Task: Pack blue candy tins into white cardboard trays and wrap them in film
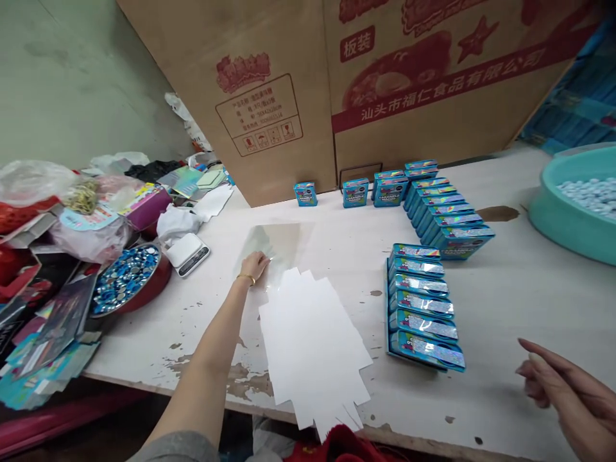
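Note:
My left hand, with a bangle at the wrist, reaches to a stack of clear plastic film lying flat. Its fingers are closed at the film and seem to pinch it. Just nearer lies a fanned pile of white die-cut card. My right hand hovers at the lower right edge, holding nothing, its index finger stretched out and the others partly curled. Left of it stands a display tray filled with a row of small blue boxes.
More blue boxes stand in a row behind, with a few single ones before a large cardboard carton. At right is a turquoise basin of pale pieces. A red bowl, a white scale and piled packaging occupy the left.

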`<state>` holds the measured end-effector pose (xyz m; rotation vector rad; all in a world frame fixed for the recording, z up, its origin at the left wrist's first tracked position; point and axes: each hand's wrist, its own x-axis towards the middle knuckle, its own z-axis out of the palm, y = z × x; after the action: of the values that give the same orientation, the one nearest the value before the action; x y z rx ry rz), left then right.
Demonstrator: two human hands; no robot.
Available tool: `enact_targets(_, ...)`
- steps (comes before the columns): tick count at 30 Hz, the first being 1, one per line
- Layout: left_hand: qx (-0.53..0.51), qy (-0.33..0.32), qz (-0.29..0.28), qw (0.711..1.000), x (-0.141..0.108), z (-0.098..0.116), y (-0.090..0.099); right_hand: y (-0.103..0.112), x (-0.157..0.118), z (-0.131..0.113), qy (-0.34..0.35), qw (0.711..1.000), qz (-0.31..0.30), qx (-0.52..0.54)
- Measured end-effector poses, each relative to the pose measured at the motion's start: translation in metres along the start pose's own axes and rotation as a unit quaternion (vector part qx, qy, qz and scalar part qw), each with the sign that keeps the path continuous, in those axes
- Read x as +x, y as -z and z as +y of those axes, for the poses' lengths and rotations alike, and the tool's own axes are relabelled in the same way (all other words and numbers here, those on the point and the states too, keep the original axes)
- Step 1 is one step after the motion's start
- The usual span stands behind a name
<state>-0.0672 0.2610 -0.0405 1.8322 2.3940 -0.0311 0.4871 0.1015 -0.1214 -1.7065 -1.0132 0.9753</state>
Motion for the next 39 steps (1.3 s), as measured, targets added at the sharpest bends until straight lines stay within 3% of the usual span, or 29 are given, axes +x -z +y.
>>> enact_targets(5,-0.018,-0.031,-0.001,0.999,0.003,-0.007,-0.001,-0.005,-0.016,-0.031,-0.008,1.0,-0.028,-0.008)
enact_targets(11,-0.073,-0.029,0.023,0.997,0.007,-0.01,-0.004,0.0,-0.036,-0.033,0.025,0.999,-0.02,-0.038)
enact_targets(15,-0.145,-0.012,0.044,0.988,0.005,-0.008,-0.002,-0.004,-0.05,-0.048,0.047,0.997,-0.025,-0.05)
enact_targets(17,-0.192,-0.002,0.057,0.98,0.003,-0.007,0.004,-0.012,-0.062,-0.061,0.067,0.995,-0.06,-0.031)
enact_targets(21,-0.287,0.006,0.13,0.949,-0.007,-0.002,0.028,-0.046,-0.089,-0.087,0.08,0.97,-0.224,0.046)
enact_targets(23,-0.323,-0.002,0.176,0.93,-0.02,0.008,0.04,-0.074,-0.1,-0.1,0.071,0.948,-0.303,0.067)
enact_targets(25,-0.347,-0.014,0.211,0.914,-0.044,0.028,0.046,-0.109,-0.108,-0.115,0.065,0.933,-0.343,0.083)
enact_targets(29,-0.397,-0.077,0.258,0.877,-0.116,0.083,0.037,-0.178,-0.117,-0.141,0.039,0.94,-0.305,0.146)
enact_targets(31,-0.396,-0.094,0.278,0.87,-0.152,0.107,0.028,-0.2,-0.121,-0.147,0.038,0.934,-0.307,0.181)
enact_targets(35,-0.436,-0.058,0.271,0.856,-0.193,0.129,0.016,-0.207,-0.126,-0.144,0.078,0.915,-0.321,0.23)
enact_targets(39,-0.573,-0.058,0.173,0.799,-0.208,0.145,0.021,-0.18,-0.128,-0.149,0.102,0.922,-0.286,0.24)
